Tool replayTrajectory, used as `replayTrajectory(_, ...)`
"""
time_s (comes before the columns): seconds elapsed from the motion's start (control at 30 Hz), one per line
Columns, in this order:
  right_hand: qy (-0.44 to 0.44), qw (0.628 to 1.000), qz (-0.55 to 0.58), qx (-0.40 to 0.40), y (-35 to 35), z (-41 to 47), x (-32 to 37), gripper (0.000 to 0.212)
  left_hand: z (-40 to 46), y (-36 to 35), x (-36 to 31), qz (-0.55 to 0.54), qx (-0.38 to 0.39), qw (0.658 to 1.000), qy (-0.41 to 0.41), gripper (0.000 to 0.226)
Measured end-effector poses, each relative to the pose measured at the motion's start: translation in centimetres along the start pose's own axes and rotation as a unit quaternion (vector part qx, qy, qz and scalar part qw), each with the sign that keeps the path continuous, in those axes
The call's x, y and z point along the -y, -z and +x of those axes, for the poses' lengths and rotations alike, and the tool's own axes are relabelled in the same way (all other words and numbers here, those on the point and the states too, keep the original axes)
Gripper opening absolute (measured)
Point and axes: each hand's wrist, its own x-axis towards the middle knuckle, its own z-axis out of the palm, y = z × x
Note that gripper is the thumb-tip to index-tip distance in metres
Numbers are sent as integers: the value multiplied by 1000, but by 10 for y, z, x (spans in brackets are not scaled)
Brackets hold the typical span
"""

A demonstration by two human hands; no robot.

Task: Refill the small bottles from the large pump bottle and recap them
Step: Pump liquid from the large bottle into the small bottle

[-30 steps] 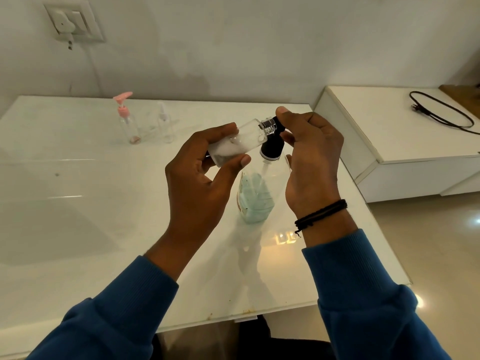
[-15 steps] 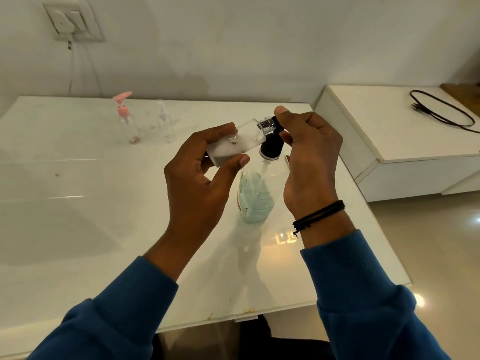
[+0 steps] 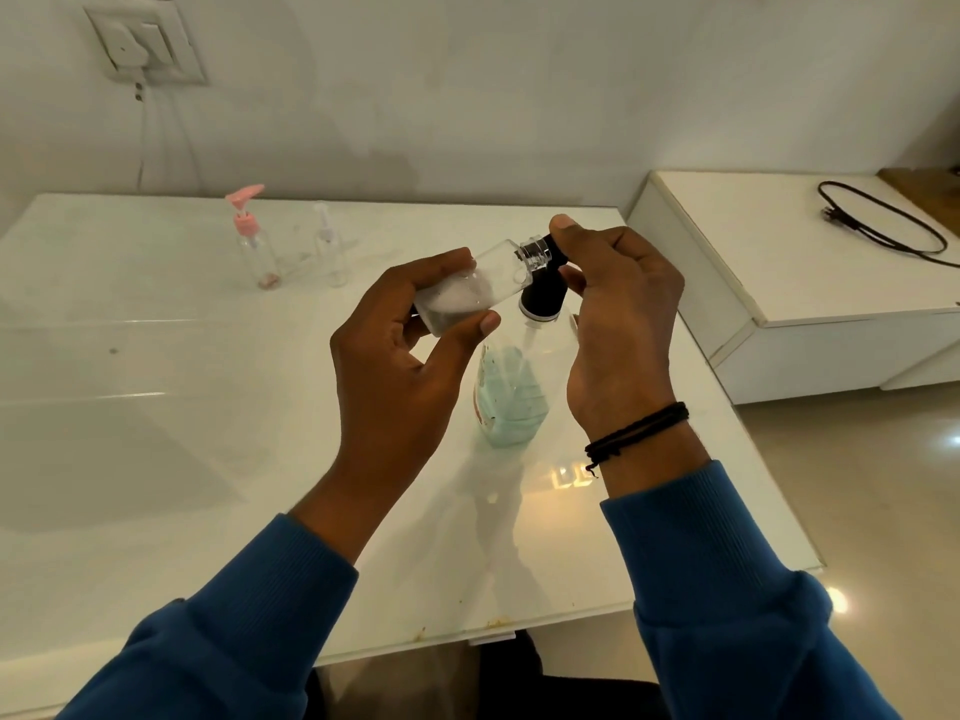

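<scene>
Nearest, at the bottom of the frame, two blue sleeves come up over the front edge of the tabletop (image 3: 156,459), which runs across lower centre; its right edge drops to the floor just right of the right wrist, so room on that side is short, while the left half of the frame is open surface; at centre the left hand (image 3: 395,366) has its fingers and thumb curled round the small bottle (image 3: 467,293), held tilted with its neck toward upper right and a little white fill lying in its lower end; the right hand (image 3: 618,324) pinches the black pump head at that neck, fingers bent, though whether it is pressing down cannot be told; directly below stands the large pump bottle (image 3: 511,397), pale green liquid in its lower part; the step looks like filling, so the neck should stay tight against the spout and the strokes slow, with the big bottle kept from tipping toward the right edge; farther, at upper left, a pink-pump bottle (image 3: 254,241) and a clear bottle (image 3: 330,246) wait, well apart from the hands; at upper right a low white cabinet (image 3: 810,267) carries a black cable (image 3: 883,226).
</scene>
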Motion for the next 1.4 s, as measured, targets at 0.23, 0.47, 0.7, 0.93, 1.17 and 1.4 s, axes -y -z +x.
replayTrajectory(0.23,40,999,4,-2,-2,-3,-10,28,-2,1,3,9,8,1000,3,43)
replayTrajectory(0.47,36,999,-1,-1,-3,-1,-1,27,0,1,0,19,2,1000,-8,43)
replayTrajectory(0.7,26,1000,2,11,0,-1,-6,32,-3,1,3,14,11,1000,-3,43)
replayTrajectory(0.93,16,1000,-10,7,0,1,-2,30,-1,0,1,21,0,1000,-5,43)
replayTrajectory(1.17,19,1000,-8,15,1,1,-9,28,-2,0,3,23,9,1000,0,43)
replayTrajectory(1.4,24,999,-19,10,2,1,-5,30,0,1,2,27,3,1000,-10,42)
